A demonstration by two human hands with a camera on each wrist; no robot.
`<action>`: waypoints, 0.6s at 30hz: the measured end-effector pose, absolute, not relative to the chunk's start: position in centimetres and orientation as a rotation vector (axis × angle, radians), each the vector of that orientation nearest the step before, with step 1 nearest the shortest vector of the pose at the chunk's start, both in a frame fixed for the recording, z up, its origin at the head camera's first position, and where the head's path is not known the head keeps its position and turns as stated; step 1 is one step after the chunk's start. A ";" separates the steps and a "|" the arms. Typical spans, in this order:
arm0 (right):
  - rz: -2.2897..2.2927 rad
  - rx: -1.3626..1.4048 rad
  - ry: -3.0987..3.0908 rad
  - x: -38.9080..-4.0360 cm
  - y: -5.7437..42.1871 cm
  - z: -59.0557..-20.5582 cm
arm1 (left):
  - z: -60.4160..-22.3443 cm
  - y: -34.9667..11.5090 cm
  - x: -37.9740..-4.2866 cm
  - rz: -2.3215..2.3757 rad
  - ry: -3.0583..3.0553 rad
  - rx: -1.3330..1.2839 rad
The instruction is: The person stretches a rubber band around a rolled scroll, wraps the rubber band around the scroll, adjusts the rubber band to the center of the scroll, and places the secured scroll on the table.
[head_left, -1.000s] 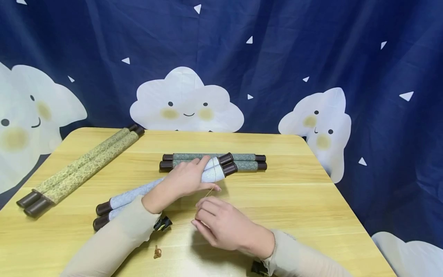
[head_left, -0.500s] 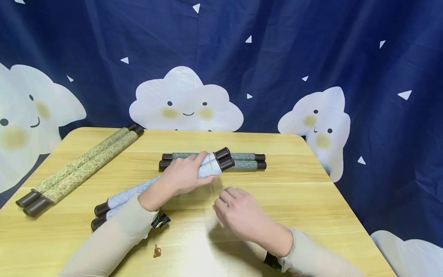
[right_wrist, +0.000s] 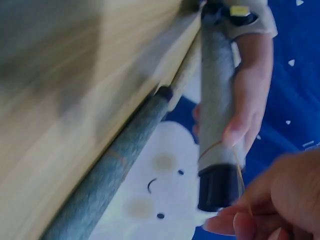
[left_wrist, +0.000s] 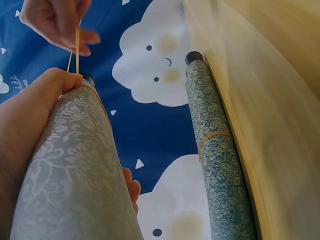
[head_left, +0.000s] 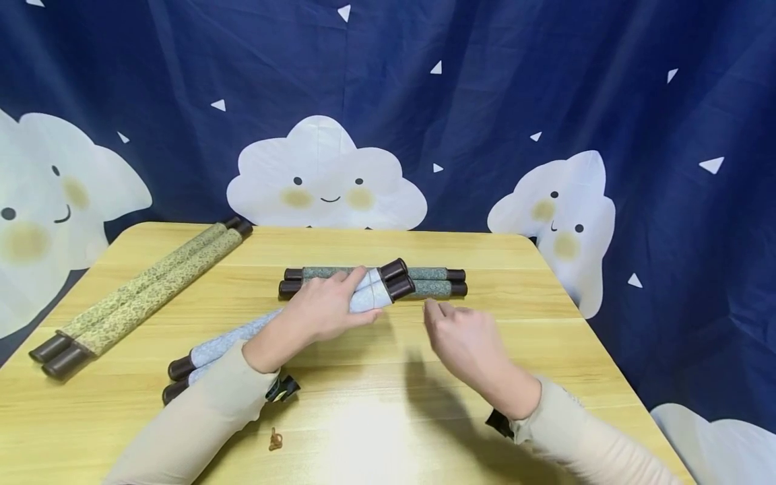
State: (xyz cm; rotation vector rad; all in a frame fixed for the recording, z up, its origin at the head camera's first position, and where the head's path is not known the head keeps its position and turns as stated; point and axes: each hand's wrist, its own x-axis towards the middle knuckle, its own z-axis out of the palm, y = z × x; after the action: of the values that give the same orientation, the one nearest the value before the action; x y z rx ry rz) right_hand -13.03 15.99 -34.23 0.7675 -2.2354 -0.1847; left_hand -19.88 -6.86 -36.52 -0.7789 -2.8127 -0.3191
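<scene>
My left hand (head_left: 321, 306) grips a pale blue patterned scroll (head_left: 239, 331), rolled from both ends into two rolls with dark end knobs. Its right end is tilted up over the table, overlapping a green scroll (head_left: 432, 288) behind. To the right, my right hand (head_left: 468, 342) pinches a thin tan rubber band (left_wrist: 77, 52) between fingers and thumb. The band loops around the pale scroll near its knobs and stretches taut toward the right fingers (right_wrist: 250, 220). In the right wrist view, the left thumb lies right beside the band.
The green scroll lies level at the back middle with its own rubber band (left_wrist: 215, 135) around it. A long yellow patterned scroll (head_left: 151, 289) slants along the table's left side. Small brown rubber bands (head_left: 275, 440) lie near the front. A blue cloud-print curtain (head_left: 388, 81) hangs behind the table.
My right hand has moved right and away from me, drawing the rubber band out from the scroll. My left hand keeps its grip, with the scroll's end shifting slightly.
</scene>
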 end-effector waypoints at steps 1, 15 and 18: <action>-0.194 0.744 -2.239 -13.2 16.2 -34.1 | -36.5 -6.8 -19.8 -0.314 -2.811 -0.780; -0.090 0.941 -2.173 -15.8 18.3 -33.9 | -35.8 -6.7 -18.9 -0.313 -2.833 -0.949; -0.044 1.041 -2.147 -16.3 18.5 -33.9 | -35.8 -6.7 -18.8 -0.269 -2.846 -1.031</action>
State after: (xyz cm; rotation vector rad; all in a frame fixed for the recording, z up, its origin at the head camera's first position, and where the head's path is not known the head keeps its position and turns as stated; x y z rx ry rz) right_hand -16.28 18.46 -33.86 1.0411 -2.1474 -0.0441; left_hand -18.79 -6.73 -35.83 -1.0311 -2.8463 -0.2686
